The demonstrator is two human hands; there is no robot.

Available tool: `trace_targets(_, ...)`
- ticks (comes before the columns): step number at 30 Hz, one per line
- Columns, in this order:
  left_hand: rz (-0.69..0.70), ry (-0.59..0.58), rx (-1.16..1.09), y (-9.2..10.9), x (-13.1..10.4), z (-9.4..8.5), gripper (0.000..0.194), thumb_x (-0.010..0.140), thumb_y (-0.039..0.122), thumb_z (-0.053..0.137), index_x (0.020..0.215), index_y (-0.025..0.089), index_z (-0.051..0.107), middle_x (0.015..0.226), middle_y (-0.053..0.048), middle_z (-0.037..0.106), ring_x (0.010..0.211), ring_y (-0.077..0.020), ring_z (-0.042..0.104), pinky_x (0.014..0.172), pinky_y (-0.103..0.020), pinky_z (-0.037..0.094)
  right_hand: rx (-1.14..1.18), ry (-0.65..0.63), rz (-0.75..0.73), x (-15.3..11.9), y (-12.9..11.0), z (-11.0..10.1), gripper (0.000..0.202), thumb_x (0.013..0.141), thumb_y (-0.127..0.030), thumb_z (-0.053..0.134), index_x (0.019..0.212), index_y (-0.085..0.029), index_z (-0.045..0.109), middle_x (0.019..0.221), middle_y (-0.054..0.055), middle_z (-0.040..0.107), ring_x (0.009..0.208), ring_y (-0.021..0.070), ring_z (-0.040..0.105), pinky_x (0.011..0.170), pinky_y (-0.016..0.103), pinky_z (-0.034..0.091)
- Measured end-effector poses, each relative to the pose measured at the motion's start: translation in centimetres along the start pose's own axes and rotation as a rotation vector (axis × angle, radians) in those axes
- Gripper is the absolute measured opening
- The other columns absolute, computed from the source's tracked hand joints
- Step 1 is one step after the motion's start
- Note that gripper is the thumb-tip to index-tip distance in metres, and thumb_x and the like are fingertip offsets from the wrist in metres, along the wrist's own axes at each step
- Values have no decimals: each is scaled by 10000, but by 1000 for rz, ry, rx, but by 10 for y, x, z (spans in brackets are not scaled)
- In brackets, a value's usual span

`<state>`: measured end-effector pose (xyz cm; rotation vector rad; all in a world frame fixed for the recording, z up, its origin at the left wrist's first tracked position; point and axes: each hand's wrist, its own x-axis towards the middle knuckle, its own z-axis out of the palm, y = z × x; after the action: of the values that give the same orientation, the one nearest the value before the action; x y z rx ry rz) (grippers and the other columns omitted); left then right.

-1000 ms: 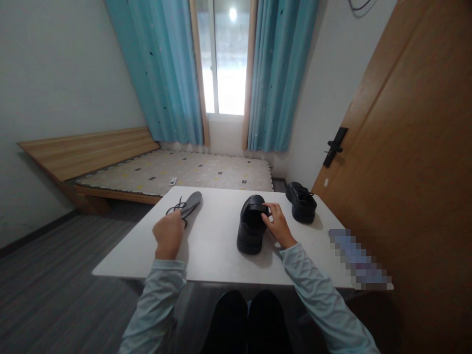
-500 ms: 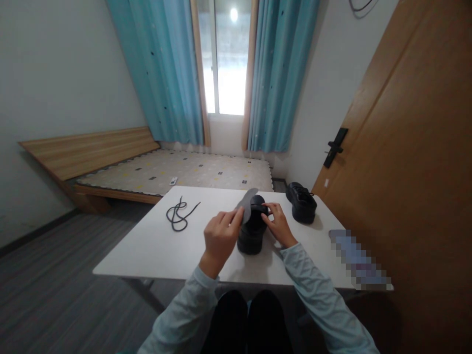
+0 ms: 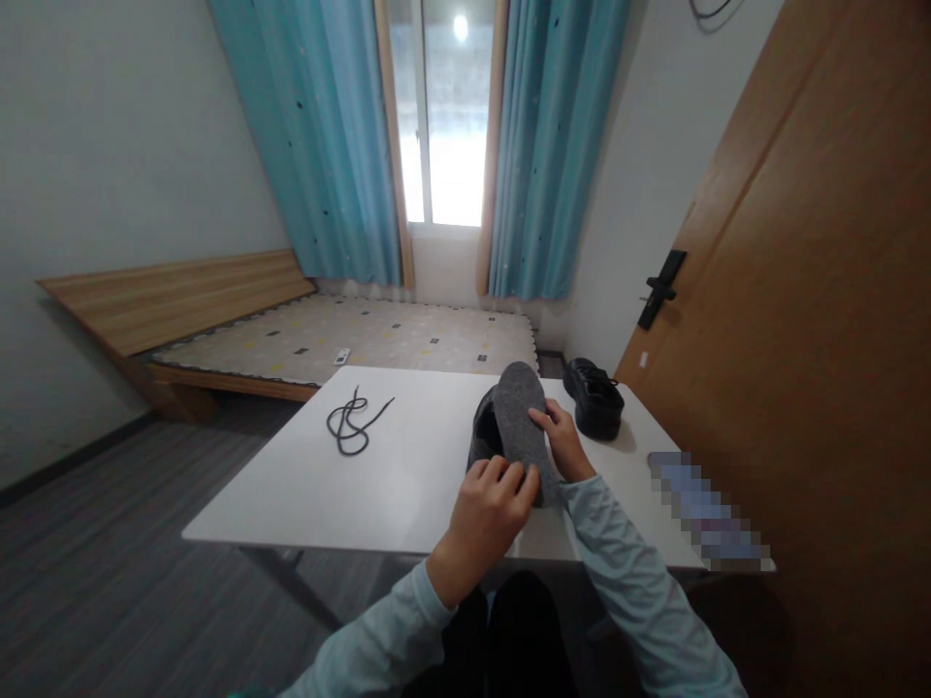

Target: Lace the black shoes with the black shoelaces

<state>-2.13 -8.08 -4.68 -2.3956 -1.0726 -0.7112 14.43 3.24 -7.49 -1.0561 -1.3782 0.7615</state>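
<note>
A grey felt-like insole (image 3: 522, 412) stands tilted over a black shoe (image 3: 481, 431) near the table's front edge, covering much of it. My right hand (image 3: 567, 444) grips the insole's right edge, thumb on its face. Closed at the insole's lower end is my left hand (image 3: 495, 514), its curled fingers hiding that end and the shoe's heel. Whether the left fingers also touch the shoe is hidden. A loose dark shoelace (image 3: 351, 427) lies looped on the white table (image 3: 291, 504), to the left.
Behind my right hand, a second black shoe (image 3: 596, 399) with laces sits on the table. A blurred-out flat item (image 3: 705, 509) lies at the right edge. Beyond the table is a bed (image 3: 393, 339) with a small white device (image 3: 341, 357); a wooden door (image 3: 800, 291) stands right.
The insole has swung to the right and turned its broad grey face toward me. My left hand has come nearer and lower; my right hand has left the shoe's opening and taken the insole's edge.
</note>
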Motion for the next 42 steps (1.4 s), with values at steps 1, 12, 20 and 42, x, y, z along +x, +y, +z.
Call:
trace_targets(1, 0, -38, -20, 0, 2, -3, 155, 862, 198, 559, 1011, 184, 598, 841, -57, 626, 777, -213, 560, 655, -353, 447, 3, 1, -5, 0, -1, 0, 308, 739, -440, 622, 876, -165, 626, 918, 58, 647, 892, 217, 577, 779, 339, 484)
trace_targets(12, -96, -52, -442, -46, 31, -29, 350, 851, 377, 592, 1168, 234, 555, 1076, -63, 627, 991, -201, 591, 853, -340, 488, 99, -53, -61, -5, -6, 0, 246, 738, -379, 638, 881, -179, 663, 1000, 55, 612, 936, 212, 582, 827, 354, 493)
trace_targets(20, -297, 64, -462, -77, 79, -13, 449, 842, 133, 565, 1275, 162, 451, 1228, -122, 588, 1153, -236, 543, 993, -407, 446, -118, -174, -212, -3, -3, -6, 263, 734, -439, 666, 874, -222, 716, 1114, 74, 561, 1119, 267, 489, 1022, 470, 367)
trace_targets(42, -60, -36, -653, -121, 82, -2, 237, 823, 42, 467, 784, 175, 660, 877, -19, 637, 803, -122, 605, 755, -228, 458, -328, -290, -500, -9, 5, -8, 315, 900, -271, 408, 913, -174, 708, 1245, 121, 578, 1257, 265, 444, 1074, 477, 336)
